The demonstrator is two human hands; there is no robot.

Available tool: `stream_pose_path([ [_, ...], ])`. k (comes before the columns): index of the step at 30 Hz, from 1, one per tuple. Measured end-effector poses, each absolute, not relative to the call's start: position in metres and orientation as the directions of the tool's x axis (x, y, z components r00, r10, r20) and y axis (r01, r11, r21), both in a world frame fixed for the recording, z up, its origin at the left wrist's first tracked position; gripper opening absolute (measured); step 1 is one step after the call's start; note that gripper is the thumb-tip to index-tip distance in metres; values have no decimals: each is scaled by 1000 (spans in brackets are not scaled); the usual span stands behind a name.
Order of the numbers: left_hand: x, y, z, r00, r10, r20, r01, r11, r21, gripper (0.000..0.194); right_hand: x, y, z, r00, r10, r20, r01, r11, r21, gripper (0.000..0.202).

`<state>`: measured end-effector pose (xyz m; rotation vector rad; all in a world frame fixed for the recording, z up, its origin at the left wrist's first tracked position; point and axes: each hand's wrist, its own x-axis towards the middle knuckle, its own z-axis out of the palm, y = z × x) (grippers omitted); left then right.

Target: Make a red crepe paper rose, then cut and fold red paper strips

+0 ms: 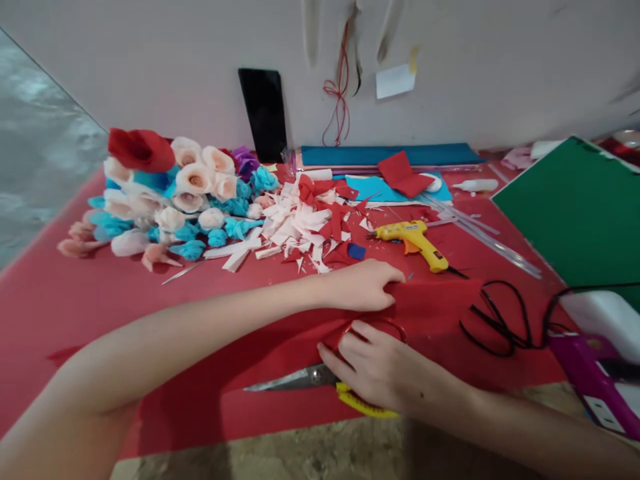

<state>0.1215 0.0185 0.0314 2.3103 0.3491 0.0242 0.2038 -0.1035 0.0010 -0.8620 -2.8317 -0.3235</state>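
Observation:
My left hand [367,285] reaches across from the left, its fingers curled at the edge of a sheet of red paper [443,297]. The paper lies on a red tabletop of nearly the same colour, so its outline is hard to make out. Closer to me, my right hand [383,370] is closed over the handles of a pair of scissors [295,380]. The metal blades point left and look closed together, low over the table. A yellow ridged piece [365,402] shows beneath the right hand; most of it is hidden.
Paper flowers [193,183] are heaped at the back left, beside white and red paper scraps [297,223]. A yellow glue gun [413,240] and clear glue sticks [487,240] lie beyond my hands. At right are a green board [575,213], black cable [505,327] and purple power strip [590,367].

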Motion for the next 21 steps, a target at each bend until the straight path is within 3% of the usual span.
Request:
stream_pose_path([
  [11, 132, 11, 84, 969, 226, -96, 226, -668, 709, 21, 226, -114, 19, -811, 576, 101, 583, 782, 220, 37],
  [17, 156, 18, 73, 984, 181, 2, 121, -665, 737, 14, 241, -126, 20, -767, 625, 145, 638, 718, 278, 35],
  [21, 190, 23, 54, 979, 193, 64, 86, -680, 728, 22, 269, -129, 18, -748, 639, 176, 661, 698, 276, 35],
])
